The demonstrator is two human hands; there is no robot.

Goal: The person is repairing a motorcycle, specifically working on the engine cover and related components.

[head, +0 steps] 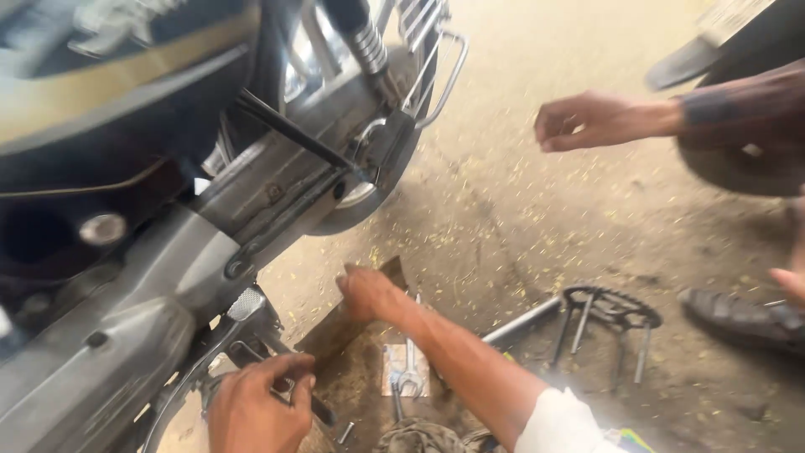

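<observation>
Dark metal rod in left hand grip; right hand flat on wooden block.

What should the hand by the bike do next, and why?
Probably keep the left hand gripping the dark bar under the bike and steady it. The right hand is pressed on the floor, away from the spanners.

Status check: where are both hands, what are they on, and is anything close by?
Left hand gripping a dark rod under the motorcycle. Right hand on ground debris; grip unclear. Another person's hand hovers nearby.
</observation>
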